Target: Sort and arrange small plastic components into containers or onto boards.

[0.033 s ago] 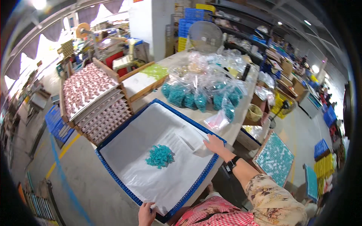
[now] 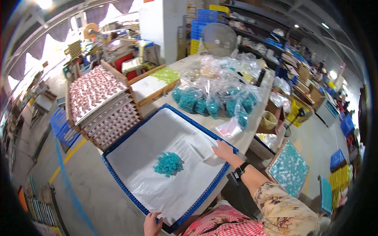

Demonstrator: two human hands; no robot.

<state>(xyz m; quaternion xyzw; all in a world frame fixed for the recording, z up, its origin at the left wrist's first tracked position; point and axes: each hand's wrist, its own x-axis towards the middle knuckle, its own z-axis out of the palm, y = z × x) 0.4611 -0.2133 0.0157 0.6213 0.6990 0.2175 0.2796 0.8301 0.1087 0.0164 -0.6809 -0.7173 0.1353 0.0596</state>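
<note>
A shallow blue plastic tray [image 2: 132,200] lined with a white sheet [image 2: 136,145] sits at the near end of the table. A small heap of teal pieces [image 2: 168,164] lies around the middle of the sheet. My right hand [image 2: 223,150], with a black band on its wrist, is closed over the tray's right corner, on the rim and the liner's edge. At the near corner, my left hand [image 2: 152,224] grips the rim, partly cut off by the picture's lower edge. Beside my right hand the liner is creased and folded.
Clear bags of teal pieces [image 2: 197,104] crowd the table [image 2: 258,106] behind the tray. Stacked wooden-framed trays of pinkish pieces [image 2: 96,94] stand at the left. A teal-covered board [image 2: 289,169] leans at the right. A fan [image 2: 219,39] stands at the back.
The whole view has shifted slightly, so the scene sits a little farther right and lower. Both hands stay on the tray and the teal heap looks the same.
</note>
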